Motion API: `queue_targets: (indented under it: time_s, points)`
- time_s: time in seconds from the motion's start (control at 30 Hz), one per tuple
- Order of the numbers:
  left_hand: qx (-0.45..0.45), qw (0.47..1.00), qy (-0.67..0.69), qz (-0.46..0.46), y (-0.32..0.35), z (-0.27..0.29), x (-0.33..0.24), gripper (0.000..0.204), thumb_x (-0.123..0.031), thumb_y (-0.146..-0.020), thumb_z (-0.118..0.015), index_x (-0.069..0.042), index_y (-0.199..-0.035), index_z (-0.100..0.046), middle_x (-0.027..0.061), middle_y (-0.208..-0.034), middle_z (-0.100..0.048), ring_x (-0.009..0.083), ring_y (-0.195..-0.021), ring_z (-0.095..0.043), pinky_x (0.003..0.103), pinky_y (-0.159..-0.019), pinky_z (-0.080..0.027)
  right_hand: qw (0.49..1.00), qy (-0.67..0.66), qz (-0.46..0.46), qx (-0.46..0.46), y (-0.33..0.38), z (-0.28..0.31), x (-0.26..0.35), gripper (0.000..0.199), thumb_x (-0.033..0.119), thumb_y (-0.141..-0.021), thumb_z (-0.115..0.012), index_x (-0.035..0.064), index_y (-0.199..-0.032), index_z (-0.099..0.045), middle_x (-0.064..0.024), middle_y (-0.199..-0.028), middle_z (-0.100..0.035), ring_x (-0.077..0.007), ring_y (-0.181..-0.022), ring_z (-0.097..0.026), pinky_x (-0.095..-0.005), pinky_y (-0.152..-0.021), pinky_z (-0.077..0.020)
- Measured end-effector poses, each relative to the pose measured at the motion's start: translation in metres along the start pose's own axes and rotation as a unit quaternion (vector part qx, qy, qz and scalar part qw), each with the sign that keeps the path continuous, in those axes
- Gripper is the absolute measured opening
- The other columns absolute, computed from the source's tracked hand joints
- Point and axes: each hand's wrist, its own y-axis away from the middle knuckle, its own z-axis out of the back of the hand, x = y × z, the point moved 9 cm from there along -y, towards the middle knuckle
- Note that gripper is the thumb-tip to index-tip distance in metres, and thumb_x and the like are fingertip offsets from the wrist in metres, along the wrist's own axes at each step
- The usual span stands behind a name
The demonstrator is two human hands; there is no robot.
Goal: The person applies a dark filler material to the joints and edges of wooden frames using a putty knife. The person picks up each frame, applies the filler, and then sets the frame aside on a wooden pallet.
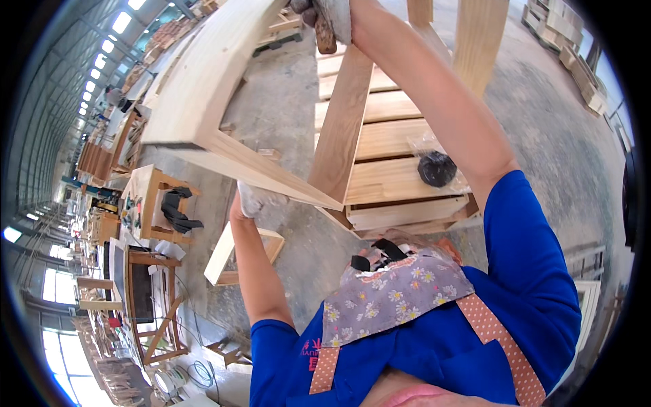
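Note:
A pale wooden frame [196,81] made of broad boards stands tilted in front of me at the upper left. My left hand [261,199], in a whitish glove, is closed on its lower edge, with the fingers partly hidden by the board. Up at the top, my right hand [333,19] wears a grey, worn glove and is wrapped round a brown wooden handle [326,39]. The rest of that tool is out of sight. Beneath my right arm lies a slatted wooden piece [383,139], with a black bundle in clear plastic [437,168] on it.
A small open wooden box frame [222,254] rests on the concrete floor [281,88] beside my left forearm. Workbenches, one with a dark cloth [178,209] over it, line the left side. Stacked timber [566,47] stands far right. Another person [119,98] is at the far left.

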Motion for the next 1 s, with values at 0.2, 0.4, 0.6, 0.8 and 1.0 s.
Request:
queue_targets:
  time_s: [0.2,0.4,0.6,0.8,1.0]
  points:
    - [0.093,0.995,-0.047,-0.001,-0.028,-0.024,-0.01,0.053,-0.004,-0.05,-0.077,0.005,-0.099,-0.059,0.0164,-0.094,-0.066,0.0302,-0.092,-0.066,0.04,-0.08,-0.054,0.997,-0.005,-0.066,-0.032,0.014,0.042,-0.03,0.03,0.032,-0.085,-0.067,0.0145,-0.067,-0.05,0.0031,-0.052,-0.046,-0.0089,-0.042,-0.038,-0.0285,-0.031,-0.0272]
    - [0.065,0.996,0.047,0.039,-0.025,-0.043,-0.017,0.074,-0.001,-0.05,-0.066,0.007,-0.121,-0.051,0.0185,-0.115,-0.061,0.034,-0.109,-0.059,0.043,-0.094,-0.047,0.993,0.1,-0.061,0.029,0.049,0.05,-0.006,0.038,0.043,-0.088,-0.06,0.0053,-0.084,-0.064,0.0035,-0.052,-0.042,-0.0072,-0.04,-0.035,-0.0275,-0.025,-0.03]
    - [0.012,0.999,0.049,0.006,-0.011,-0.034,-0.016,0.079,-0.009,-0.063,-0.067,0.006,-0.134,-0.039,0.021,-0.126,-0.055,0.0348,-0.118,-0.053,0.044,-0.103,-0.039,0.978,0.196,-0.072,0.006,0.096,0.088,-0.001,0.066,0.054,-0.089,-0.052,-0.0031,-0.122,-0.05,-0.0095,-0.092,-0.065,-0.0065,-0.046,-0.042,-0.0223,-0.026,-0.0335]
    - [-0.001,0.999,-0.007,-0.051,0.004,-0.028,-0.034,0.085,-0.017,-0.064,-0.069,0.006,-0.138,-0.033,0.0215,-0.132,-0.05,0.0363,-0.122,-0.049,0.047,-0.104,-0.037,0.951,0.289,-0.093,-0.051,0.166,0.149,-0.029,0.054,0.042,-0.093,-0.051,-0.0044,-0.121,-0.051,-0.0108,-0.088,-0.065,-0.0085,-0.054,-0.054,-0.0218,-0.041,-0.0438]
    - [-0.029,0.832,-0.436,-0.343,0.043,-0.015,-0.058,0.027,-0.001,-0.071,-0.063,-0.002,-0.098,-0.064,0.0186,-0.112,-0.061,0.0341,-0.097,-0.061,0.044,-0.086,-0.047,0.933,0.326,-0.138,-0.071,0.227,0.215,-0.08,0.055,0.041,-0.095,-0.046,-0.0034,-0.128,-0.051,-0.0083,-0.082,-0.066,-0.0006,-0.044,-0.046,-0.0138,-0.036,-0.0332]
